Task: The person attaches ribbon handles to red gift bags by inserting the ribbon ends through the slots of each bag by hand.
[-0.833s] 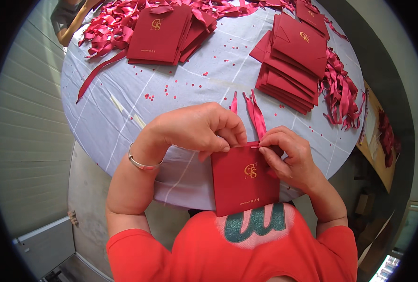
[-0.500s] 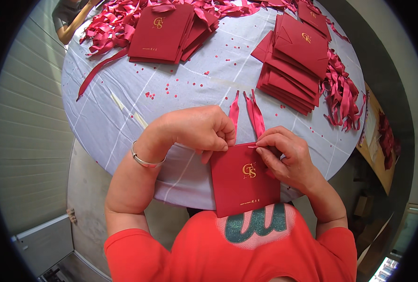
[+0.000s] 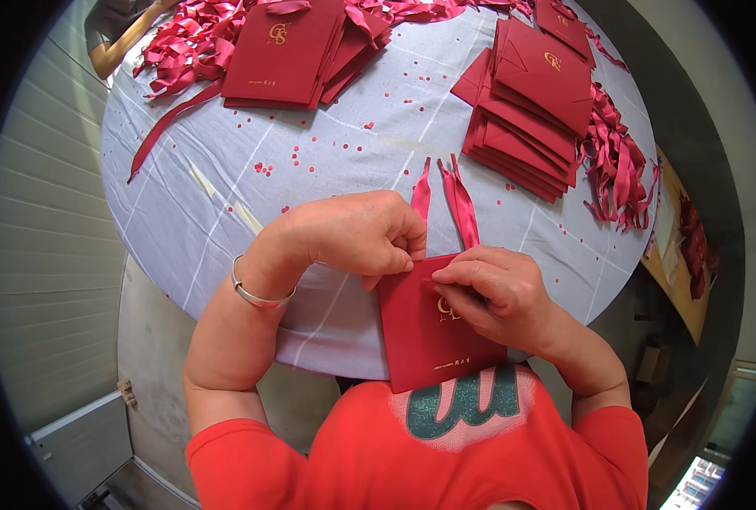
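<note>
A flat dark red paper bag (image 3: 416, 327) with gold lettering lies at the table's near edge, its lower end against my shirt. My left hand (image 3: 365, 234), a silver bangle on its wrist, pinches the bag's top left corner. My right hand (image 3: 497, 293) is closed in a pinch over the upper right of the bag's front, covering part of the gold emblem. What sits between its fingertips cannot be made out. Two lengths of pink-red ribbon (image 3: 459, 204) stretch away from behind the bag's top edge, with dark, narrow tips.
Stacked red bags (image 3: 522, 119) lie at the back right beside a ribbon heap (image 3: 618, 166). Another stack (image 3: 280, 59) and loose ribbons (image 3: 195, 51) are at the back left. Red paper dots dot the pale tablecloth (image 3: 335, 183). Another person's arm (image 3: 123, 47) shows at the far left.
My right hand has moved left and slightly down from the bag's top right edge onto its front. The pink bit seen at its fingertips no longer shows. My left hand keeps its place.
</note>
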